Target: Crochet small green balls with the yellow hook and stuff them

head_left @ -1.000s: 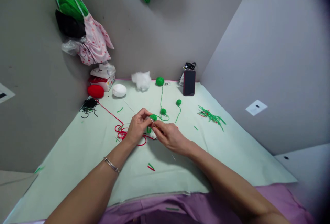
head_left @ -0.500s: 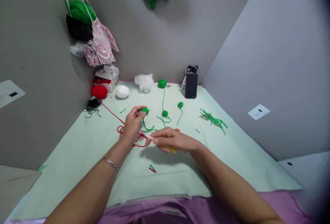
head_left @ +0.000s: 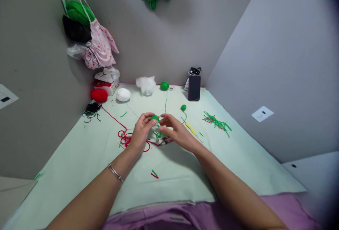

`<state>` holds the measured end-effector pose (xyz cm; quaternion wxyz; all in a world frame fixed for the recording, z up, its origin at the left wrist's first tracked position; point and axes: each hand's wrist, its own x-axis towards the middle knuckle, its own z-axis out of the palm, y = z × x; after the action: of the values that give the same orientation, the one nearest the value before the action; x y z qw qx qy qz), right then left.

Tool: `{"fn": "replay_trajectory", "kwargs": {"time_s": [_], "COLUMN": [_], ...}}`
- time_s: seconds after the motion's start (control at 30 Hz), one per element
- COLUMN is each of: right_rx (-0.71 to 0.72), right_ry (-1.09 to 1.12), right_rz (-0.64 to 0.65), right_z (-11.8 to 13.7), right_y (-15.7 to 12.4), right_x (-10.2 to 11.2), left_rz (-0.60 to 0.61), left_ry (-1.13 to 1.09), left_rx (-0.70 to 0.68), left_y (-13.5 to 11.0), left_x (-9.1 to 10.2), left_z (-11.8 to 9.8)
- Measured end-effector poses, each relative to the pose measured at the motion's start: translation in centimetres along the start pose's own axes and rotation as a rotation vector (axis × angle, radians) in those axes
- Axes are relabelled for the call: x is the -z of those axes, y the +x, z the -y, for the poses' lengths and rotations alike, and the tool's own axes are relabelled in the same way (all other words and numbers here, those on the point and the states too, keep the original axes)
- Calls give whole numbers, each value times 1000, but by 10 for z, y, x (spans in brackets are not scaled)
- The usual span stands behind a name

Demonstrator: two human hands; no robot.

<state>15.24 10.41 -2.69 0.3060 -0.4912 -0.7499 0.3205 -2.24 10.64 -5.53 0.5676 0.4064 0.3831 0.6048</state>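
My left hand is closed around a small green yarn ball, its fingertips and thumb pinching the sides. Close against its right side is my right hand, thumb and fingers curved and apart, nothing visible gripped between them. Loose green yarn lies below the two hands. A pair of scissors is partly hidden under my right hand. On the cloth to the right lies a yellow-handled crochet hook. Red yarn spreads in loops beside my left wrist.
Farther back are a red yarn ball, a white yarn ball, white stuffing, green balls and a phone standing upright. Green scraps lie right; black yarn lies left. A pink dotted bag hangs on the wall.
The yellow crochet hook has left my right hand and lies on the cloth. My right hand has moved up beside the small green ball, and my left hand has shifted slightly right with it.
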Motion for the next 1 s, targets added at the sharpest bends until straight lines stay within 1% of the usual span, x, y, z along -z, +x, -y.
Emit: {"fn": "replay_trajectory", "kwargs": {"time_s": [0.07, 0.13, 0.3, 0.43, 0.53, 0.7, 0.77, 0.87, 1.0], "right_rx": [0, 5, 65, 44, 1, -12, -18, -33, -64], "right_ry": [115, 196, 378, 496, 461, 282, 223, 162, 92], "right_rz": [63, 71, -112, -112, -121, -28, -17, -39, -124], "right_z": [1, 0, 6, 12, 9, 3, 2, 0, -3], "right_y": [0, 1, 4, 3, 4, 5, 5, 6, 7], "right_x": [-9, -9, 6, 10, 10, 7, 5, 2, -3], "left_rz": [10, 15, 20, 28, 21, 15, 20, 33, 58], "left_ry": [10, 27, 55, 52, 35, 19, 23, 33, 43], "left_rx": [-8, -8, 11, 38, 42, 34, 31, 22, 13], "left_y": [-1, 0, 2, 2, 0, -4, -5, -6, -8], "left_x": [-2, -2, 2, 2, -1, -6, -8, -9, -11], "left_z": [0, 0, 6, 10, 8, 5, 5, 6, 4]}}
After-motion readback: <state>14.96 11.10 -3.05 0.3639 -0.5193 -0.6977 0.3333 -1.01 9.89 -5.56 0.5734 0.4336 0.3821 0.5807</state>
